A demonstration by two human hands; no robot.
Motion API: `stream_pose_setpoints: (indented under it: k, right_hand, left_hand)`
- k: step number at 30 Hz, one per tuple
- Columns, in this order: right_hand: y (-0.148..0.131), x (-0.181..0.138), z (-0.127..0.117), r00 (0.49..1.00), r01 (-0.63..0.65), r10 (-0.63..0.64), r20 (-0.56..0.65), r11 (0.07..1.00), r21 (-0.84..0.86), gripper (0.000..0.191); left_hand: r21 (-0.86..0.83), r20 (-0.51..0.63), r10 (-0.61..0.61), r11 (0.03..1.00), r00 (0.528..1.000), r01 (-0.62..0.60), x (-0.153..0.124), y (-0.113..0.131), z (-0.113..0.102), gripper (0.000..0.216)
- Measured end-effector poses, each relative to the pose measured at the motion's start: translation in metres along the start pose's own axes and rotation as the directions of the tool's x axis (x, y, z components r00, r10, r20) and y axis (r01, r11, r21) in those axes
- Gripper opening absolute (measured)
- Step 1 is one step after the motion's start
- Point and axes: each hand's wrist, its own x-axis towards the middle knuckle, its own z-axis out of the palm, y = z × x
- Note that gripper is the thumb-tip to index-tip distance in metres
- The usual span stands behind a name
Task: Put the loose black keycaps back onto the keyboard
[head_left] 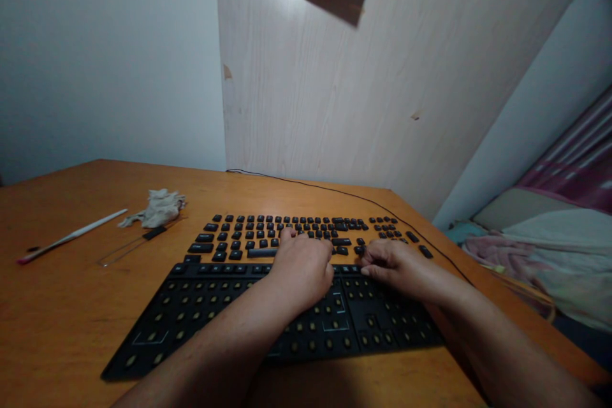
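Note:
A black keyboard base, its key stems exposed, lies across the table in front of me. Loose black keycaps are laid out in rows just beyond its far edge. My left hand lies palm down over that edge, its fingers curled and mostly hidden beneath it. One finger reaches forward beside the loose space bar. My right hand is closed in a pinch at the far edge, right of the left hand. A small dark keycap shows at its fingertips, partly covered.
To the left lie a crumpled cloth, a wire keycap puller and a thin white brush. A black cable runs along the table's back and right side. The wall stands behind; bedding is at right.

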Motion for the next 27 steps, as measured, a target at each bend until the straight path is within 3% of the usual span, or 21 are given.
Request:
stream_pose_setpoints:
  k: [9, 21, 27]
  right_hand:
    - [0.013, -0.006, -0.007, 0.999, -0.029, 0.032, -0.016, 0.991, 0.132, 0.019]
    - [0.007, -0.006, -0.008, 0.994, 0.066, -0.070, 0.088, 0.996, 0.054, 0.019]
    - [0.010, -0.008, -0.009, 0.997, 0.052, -0.055, 0.049, 0.997, 0.057, 0.018]
  left_hand:
    - [-0.006, -0.009, 0.002, 1.000, 1.000, -0.002, 0.001, -0.001, 0.002, 0.019]
    - [-0.010, -0.032, 0.002, 1.000, 0.999, -0.002, 0.000, -0.001, 0.003, 0.019]
    - [-0.015, -0.011, -0.004, 1.000, 1.000, 0.004, 0.001, 0.000, 0.000, 0.019]
